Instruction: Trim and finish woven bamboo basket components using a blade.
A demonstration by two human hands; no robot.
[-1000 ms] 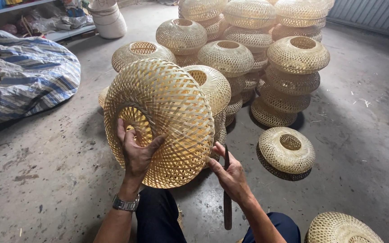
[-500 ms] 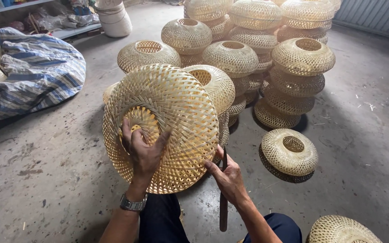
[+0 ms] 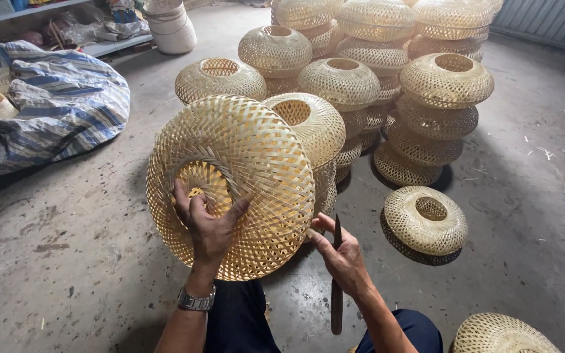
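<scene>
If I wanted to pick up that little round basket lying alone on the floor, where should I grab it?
Probably by the hole in its top. The single woven basket lies flat with its opening facing up, so come from above, hook your fingers inside the rim and lift straight up.

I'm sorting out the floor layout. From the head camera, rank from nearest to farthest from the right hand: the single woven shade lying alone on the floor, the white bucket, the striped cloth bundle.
From the right hand:
1. Single woven shade, on the floor just right of it.
2. Striped cloth bundle, far left.
3. White bucket, at the top, left of centre.
</scene>
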